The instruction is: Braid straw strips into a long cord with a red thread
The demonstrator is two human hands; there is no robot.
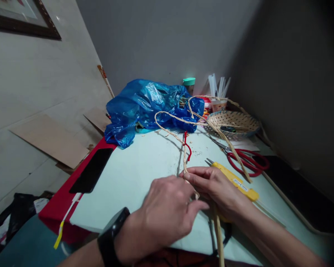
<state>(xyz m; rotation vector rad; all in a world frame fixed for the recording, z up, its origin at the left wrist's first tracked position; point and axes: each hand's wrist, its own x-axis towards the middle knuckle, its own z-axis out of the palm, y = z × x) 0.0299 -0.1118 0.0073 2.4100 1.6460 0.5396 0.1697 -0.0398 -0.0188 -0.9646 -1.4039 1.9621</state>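
- Head view: the right hand (215,185) pinches the straw cord (185,161) between thumb and fingers; the left hand (167,207) curls over it just below, too blurred to tell how firmly it grips.
- From the fingers, the cord runs over the tabletop (139,170) past a red tie (189,151), looping near the blue bag (147,100).
- Judging this as twisting or plaiting, steady tension and a firm pinch at the join should keep turns even.
- Keep the loose strip (218,237) below the hands untangled.
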